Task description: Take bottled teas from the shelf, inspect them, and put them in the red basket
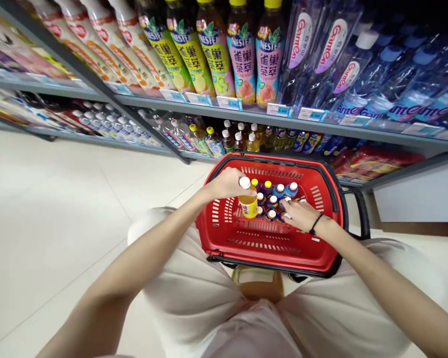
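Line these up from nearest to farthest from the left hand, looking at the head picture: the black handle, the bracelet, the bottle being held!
1. Bottle: held in the left hand.
2. Bracelet: just behind the right hand.
3. Black handle: past the basket's right side.

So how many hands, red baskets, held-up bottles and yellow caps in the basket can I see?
Hands: 2, left hand and right hand
Red basket: 1
Held-up bottle: 1
Yellow caps visible inside: 2
Total: 6
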The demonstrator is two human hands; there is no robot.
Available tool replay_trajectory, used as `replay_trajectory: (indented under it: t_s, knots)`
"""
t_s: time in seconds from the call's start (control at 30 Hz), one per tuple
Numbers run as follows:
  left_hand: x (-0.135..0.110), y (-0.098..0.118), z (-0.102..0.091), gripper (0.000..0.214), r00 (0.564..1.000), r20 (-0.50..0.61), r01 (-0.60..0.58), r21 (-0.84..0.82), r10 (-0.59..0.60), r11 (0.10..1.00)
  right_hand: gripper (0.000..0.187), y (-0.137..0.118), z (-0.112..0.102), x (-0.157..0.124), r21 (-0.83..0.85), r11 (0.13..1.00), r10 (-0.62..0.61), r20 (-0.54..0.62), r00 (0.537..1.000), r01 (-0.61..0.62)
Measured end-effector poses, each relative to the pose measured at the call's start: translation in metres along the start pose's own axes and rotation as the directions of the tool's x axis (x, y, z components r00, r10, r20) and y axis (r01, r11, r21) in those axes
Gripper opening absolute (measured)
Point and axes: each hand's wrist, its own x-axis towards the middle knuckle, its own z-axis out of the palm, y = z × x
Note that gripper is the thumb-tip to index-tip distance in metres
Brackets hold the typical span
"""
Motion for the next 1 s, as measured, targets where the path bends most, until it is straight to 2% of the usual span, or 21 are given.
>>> replay_trajectory:
  t_s: [0.07, 0.13, 0.23, 0.37, 0.47, 0.57, 0.7, 1.0]
  knots:
    - [0.006, -0.007, 0.01, 0.044, 0.994, 0.071, 0.064, 0.236, -0.082, 0.97, 0.041, 0.004, 0.003, 0.0, -0.013, 1.0, 0.016, 0.032, 0.999, -0.015]
    - [0.012, -0.013, 0.023, 0.041, 0.98, 0.129, 0.091, 0.387, -0.152, 0.918, 0.042, 0.006, 0.007, 0.001, -0.005, 1.0, 0.03, 0.06, 0.998, -0.029]
    - [0.021, -0.02, 0.051, 0.037, 0.96, 0.17, 0.125, 0.457, -0.225, 0.88, 0.045, 0.006, 0.011, 0.001, 0.006, 0.999, 0.045, 0.098, 0.994, -0.046]
    - [0.028, -0.03, 0.091, 0.046, 0.921, 0.131, 0.255, 0.511, -0.368, 0.821, 0.045, 0.003, 0.01, -0.001, 0.026, 0.998, 0.058, 0.136, 0.989, -0.062]
    - [0.03, -0.041, 0.113, 0.046, 0.889, 0.101, 0.341, 0.507, -0.447, 0.792, 0.045, 0.002, 0.007, -0.004, 0.042, 0.997, 0.059, 0.144, 0.988, -0.065]
    - [0.032, -0.052, 0.123, 0.041, 0.855, 0.08, 0.419, 0.475, -0.512, 0.774, 0.044, 0.002, 0.004, -0.006, 0.058, 0.996, 0.06, 0.143, 0.988, -0.069]
    - [0.034, -0.064, 0.128, 0.03, 0.82, 0.079, 0.491, 0.408, -0.566, 0.769, 0.041, 0.0, -0.001, -0.008, 0.087, 0.994, 0.055, 0.15, 0.987, -0.068]
    - [0.028, -0.07, 0.141, 0.028, 0.819, 0.037, 0.525, 0.353, -0.572, 0.774, 0.039, -0.006, -0.004, -0.01, 0.132, 0.988, 0.051, 0.183, 0.982, -0.076]
